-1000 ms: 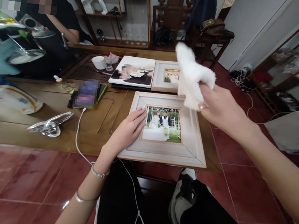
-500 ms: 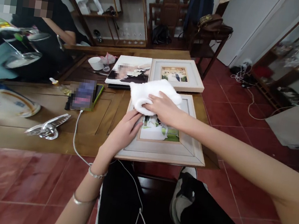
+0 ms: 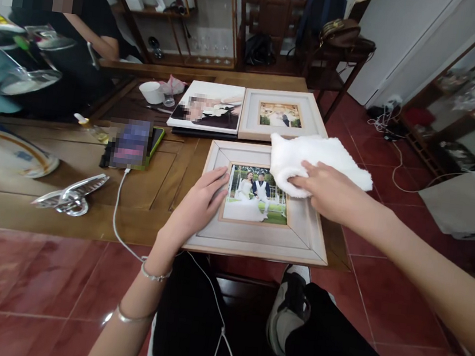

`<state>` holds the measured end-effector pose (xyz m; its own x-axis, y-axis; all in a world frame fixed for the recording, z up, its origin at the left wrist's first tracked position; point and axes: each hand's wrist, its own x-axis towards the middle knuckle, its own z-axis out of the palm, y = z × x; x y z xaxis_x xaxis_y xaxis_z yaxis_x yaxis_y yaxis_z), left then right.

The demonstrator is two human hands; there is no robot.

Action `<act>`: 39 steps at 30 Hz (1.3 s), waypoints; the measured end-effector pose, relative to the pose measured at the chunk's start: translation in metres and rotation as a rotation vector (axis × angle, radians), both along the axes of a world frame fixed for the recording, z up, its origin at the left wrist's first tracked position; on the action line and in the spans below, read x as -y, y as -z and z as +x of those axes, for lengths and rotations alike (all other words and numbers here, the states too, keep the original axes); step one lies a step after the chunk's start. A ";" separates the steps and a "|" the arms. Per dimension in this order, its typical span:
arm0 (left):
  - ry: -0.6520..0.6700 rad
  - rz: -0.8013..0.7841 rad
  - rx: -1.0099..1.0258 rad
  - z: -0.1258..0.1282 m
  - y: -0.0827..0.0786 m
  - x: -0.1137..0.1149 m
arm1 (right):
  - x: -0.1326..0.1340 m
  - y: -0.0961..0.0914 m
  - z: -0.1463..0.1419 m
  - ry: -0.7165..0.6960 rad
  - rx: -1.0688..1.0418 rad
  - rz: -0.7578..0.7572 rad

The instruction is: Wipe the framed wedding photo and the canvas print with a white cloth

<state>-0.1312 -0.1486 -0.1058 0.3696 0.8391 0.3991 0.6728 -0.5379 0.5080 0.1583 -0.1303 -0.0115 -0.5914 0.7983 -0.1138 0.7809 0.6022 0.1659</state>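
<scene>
At the left of the bench [image 3: 153, 191] a plate [image 3: 7, 152] and a metal ornament [image 3: 68, 197] are seen, followed by a phone [image 3: 131, 145] with a white cable [image 3: 117, 215] attached. The left hand [image 3: 199, 205] is laid open and flat, its fingers resting on the left rail of the near frame [image 3: 256, 241] and touching the edge of the photograph. The near frame lies face up at the front edge of the bench, just in front of the person. The cloth [image 3: 322, 156] is spread over the frame's far right corner. The right hand [image 3: 326, 192] is closed on the cloth, with the fingers bent over it and pressing it down. The following risks are judged from this position. Because the frame sits at the front edge, it could be slid off toward the lap if the cloth were dragged toward the person while the flat left hand gave way. The glazing could be strained by heavy pressure at the corner. The back frame [image 3: 283, 116], just beyond the cloth, could be knocked by a wide sweep. The cable hanging over the edge could be snagged by the left arm, and the phone pulled with it. Counted: two framed photographs, one unframed print [image 3: 209, 108], one cloth, one phone, one cable, one cup [image 3: 151, 92], one plate, one ornament, and two bracelets on the left wrist.
</scene>
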 end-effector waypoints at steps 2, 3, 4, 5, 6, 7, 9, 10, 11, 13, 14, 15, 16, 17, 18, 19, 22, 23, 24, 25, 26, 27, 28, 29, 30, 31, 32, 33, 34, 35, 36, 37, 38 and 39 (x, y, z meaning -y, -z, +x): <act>0.002 0.004 0.006 0.000 0.000 0.000 | 0.019 -0.004 -0.009 0.008 0.009 -0.031; 0.002 0.006 0.006 0.000 -0.001 -0.001 | 0.030 -0.008 -0.012 0.019 0.012 -0.063; 0.002 0.007 0.006 0.001 -0.001 -0.001 | 0.041 -0.012 -0.015 0.031 0.012 -0.103; 0.001 0.008 0.006 0.001 -0.001 0.000 | 0.052 -0.015 -0.016 0.040 0.007 -0.153; 0.000 0.007 0.006 0.001 -0.002 0.000 | 0.063 -0.019 -0.017 0.043 -0.005 -0.210; -0.001 0.005 0.006 0.002 -0.002 0.000 | 0.074 -0.022 -0.016 0.045 -0.026 -0.264; -0.004 -0.002 0.002 0.002 -0.003 0.000 | 0.091 -0.026 -0.015 0.044 -0.074 -0.354; -0.004 -0.006 -0.001 0.002 -0.004 0.000 | 0.097 -0.027 -0.015 0.047 -0.093 -0.388; -0.003 -0.010 -0.005 0.002 -0.004 0.001 | 0.100 -0.027 -0.016 0.063 -0.101 -0.409; 0.002 -0.020 -0.014 0.002 -0.004 0.001 | 0.101 -0.025 -0.018 0.111 -0.090 -0.398; 0.005 -0.024 -0.017 0.001 -0.004 0.001 | 0.098 -0.023 -0.020 0.131 -0.076 -0.368; 0.008 -0.025 -0.018 0.001 -0.004 0.001 | 0.092 -0.020 -0.023 0.143 -0.064 -0.318; 0.011 -0.025 -0.018 0.000 -0.004 0.000 | 0.083 -0.016 -0.024 0.144 -0.059 -0.254; 0.014 -0.025 -0.017 0.000 -0.004 0.000 | 0.072 -0.012 -0.026 0.136 -0.061 -0.189; 0.017 -0.023 -0.016 0.000 -0.003 0.000 | 0.060 -0.007 -0.027 0.133 -0.067 -0.135; 0.020 -0.021 -0.016 -0.001 -0.003 -0.001 | 0.046 -0.001 -0.027 0.135 -0.076 -0.091; 0.023 -0.016 -0.024 -0.001 -0.002 -0.002 | 0.001 0.016 -0.024 0.154 -0.111 -0.020; 0.020 -0.015 -0.027 -0.002 -0.002 -0.002 | -0.012 0.020 -0.023 0.135 -0.130 0.003; 0.016 -0.015 -0.029 -0.001 -0.002 -0.002 | -0.023 0.024 -0.022 0.112 -0.148 0.018; 0.011 -0.016 -0.030 -0.001 -0.002 -0.001 | -0.030 0.025 -0.021 0.089 -0.160 0.024; 0.006 -0.018 -0.030 -0.001 -0.002 -0.001 | -0.033 0.025 -0.021 0.075 -0.161 0.018; 0.001 -0.020 -0.028 -0.001 -0.002 -0.001 | -0.033 0.024 -0.022 0.070 -0.148 0.000; -0.003 -0.022 -0.024 -0.001 -0.003 0.000 | -0.028 0.021 -0.023 0.074 -0.123 -0.026; -0.006 -0.024 -0.018 -0.001 -0.003 0.000 | -0.020 0.017 -0.024 0.079 -0.092 -0.052; -0.009 -0.026 -0.011 0.000 -0.003 0.001 | -0.008 0.013 -0.026 0.081 -0.062 -0.078; -0.011 -0.027 -0.003 0.000 -0.003 0.001 | 0.007 0.009 -0.028 0.077 -0.039 -0.105; -0.013 -0.029 0.003 0.000 -0.003 0.001 | 0.024 0.005 -0.030 0.070 -0.027 -0.126; -0.014 -0.031 0.007 0.000 -0.003 0.001 | 0.041 0.001 -0.032 0.049 -0.029 -0.148; -0.013 -0.032 0.008 0.000 -0.003 0.001 | 0.059 -0.002 -0.034 0.034 -0.036 -0.182; -0.011 -0.033 0.007 0.000 -0.003 0.001 | 0.076 -0.005 -0.036 0.003 -0.026 -0.242; -0.009 -0.031 0.004 0.000 -0.003 0.001 | 0.091 -0.008 -0.038 -0.066 -0.015 -0.289; -0.007 -0.030 -0.001 0.000 -0.003 0.001 | 0.103 -0.011 -0.040 -0.137 -0.021 -0.277; -0.007 -0.027 -0.008 0.001 -0.003 0.001 | 0.112 -0.014 -0.042 -0.188 -0.033 -0.284; -0.007 -0.024 -0.016 0.001 -0.003 0.001 | 0.118 -0.017 -0.045 -0.195 -0.075 -0.283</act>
<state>-0.1305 -0.1494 -0.1025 0.3699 0.8511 0.3725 0.6847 -0.5207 0.5100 0.1133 -0.2481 0.0051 -0.7446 0.6129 -0.2645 0.6506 0.7549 -0.0823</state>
